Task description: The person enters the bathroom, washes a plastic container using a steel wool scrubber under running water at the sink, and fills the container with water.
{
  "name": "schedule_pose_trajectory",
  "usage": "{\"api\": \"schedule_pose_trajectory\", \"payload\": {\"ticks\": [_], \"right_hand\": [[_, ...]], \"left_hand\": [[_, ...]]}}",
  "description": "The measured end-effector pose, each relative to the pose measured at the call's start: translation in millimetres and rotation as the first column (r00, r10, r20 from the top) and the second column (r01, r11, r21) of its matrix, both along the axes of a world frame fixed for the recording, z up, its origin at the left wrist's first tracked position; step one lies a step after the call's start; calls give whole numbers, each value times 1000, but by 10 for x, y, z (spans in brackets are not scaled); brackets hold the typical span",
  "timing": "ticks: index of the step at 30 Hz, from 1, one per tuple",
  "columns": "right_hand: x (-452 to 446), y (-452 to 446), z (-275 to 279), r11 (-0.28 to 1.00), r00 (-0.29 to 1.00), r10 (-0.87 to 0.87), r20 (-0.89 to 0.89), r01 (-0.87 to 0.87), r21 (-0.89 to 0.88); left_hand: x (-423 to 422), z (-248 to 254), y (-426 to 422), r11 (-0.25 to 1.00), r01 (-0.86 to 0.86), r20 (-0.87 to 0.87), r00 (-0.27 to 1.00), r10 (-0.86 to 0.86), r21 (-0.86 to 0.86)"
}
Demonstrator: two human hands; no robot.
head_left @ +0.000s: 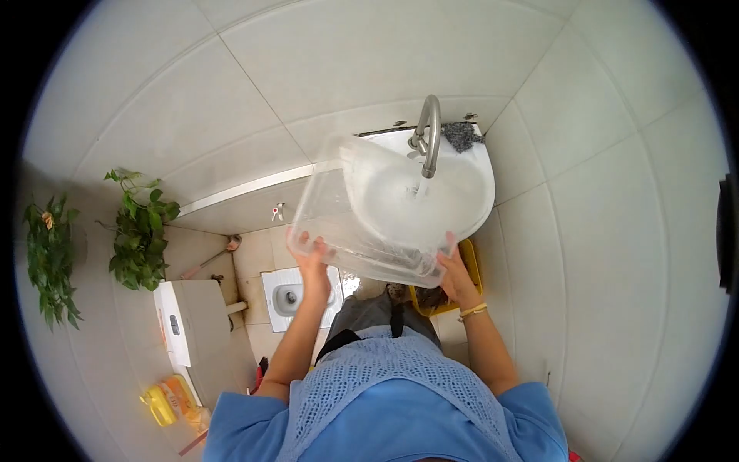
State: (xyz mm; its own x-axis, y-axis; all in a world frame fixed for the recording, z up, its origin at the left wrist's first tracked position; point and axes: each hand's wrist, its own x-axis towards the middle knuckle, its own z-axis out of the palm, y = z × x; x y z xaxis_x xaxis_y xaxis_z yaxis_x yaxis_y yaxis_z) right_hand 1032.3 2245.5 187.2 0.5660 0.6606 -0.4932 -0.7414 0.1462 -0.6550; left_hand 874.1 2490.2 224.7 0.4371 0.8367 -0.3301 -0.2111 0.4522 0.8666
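Green leafy plant [138, 239] on wall; white squat toilet [272, 306] on floor. Left hand [312, 260] clamped on left end of clear rectangular plastic container [362, 256], held partly over white round-fronted basin [483, 181] with curved silver metal faucet [432, 131]. Right hand [456, 279] clamped on container's right corner, above yellow plastic bin [472, 264].

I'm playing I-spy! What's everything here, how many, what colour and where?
Sink: 1, white, upper middle
Container: 1, clear, over sink
Faucet: 1, silver, sink's back
Wad: 1, dark grey, beside faucet
Basin: 1, yellow, below sink
Toilet: 1, white, centre-left
Small tap: 1, silver, beyond toilet
Plants: 2, green, far left
Box: 1, white, left
Package: 1, yellow-orange, lower left
Stick: 1, pinkish, beyond box
Trousers: 1, grey, below container
Shirt: 1, blue, bottom
Left hand: 1, bare, holding container
Right hand: 1, bare, holding container
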Motion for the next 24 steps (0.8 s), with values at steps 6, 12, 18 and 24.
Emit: {"api": "schedule_pose_trajectory", "payload": {"ticks": [6, 12, 18, 24], "right_hand": [[290, 54, 99, 995, 974, -80, 210, 66, 73], [348, -773, 433, 988, 991, -64, 121, 80, -130], [426, -1194, 1130, 930, 995, -11, 95, 45, -364], [703, -1085, 1756, 842, 752, 114, 650, 274, -465]], "left_hand": [[85, -240, 104, 958, 77, 15, 997, -76, -277], [299, 254, -308, 896, 216, -198, 930, -309, -387], [465, 138, -266, 796, 543, -132, 798, -588, -267], [671, 369, -683, 583, 577, 113, 760, -641, -572]]}}
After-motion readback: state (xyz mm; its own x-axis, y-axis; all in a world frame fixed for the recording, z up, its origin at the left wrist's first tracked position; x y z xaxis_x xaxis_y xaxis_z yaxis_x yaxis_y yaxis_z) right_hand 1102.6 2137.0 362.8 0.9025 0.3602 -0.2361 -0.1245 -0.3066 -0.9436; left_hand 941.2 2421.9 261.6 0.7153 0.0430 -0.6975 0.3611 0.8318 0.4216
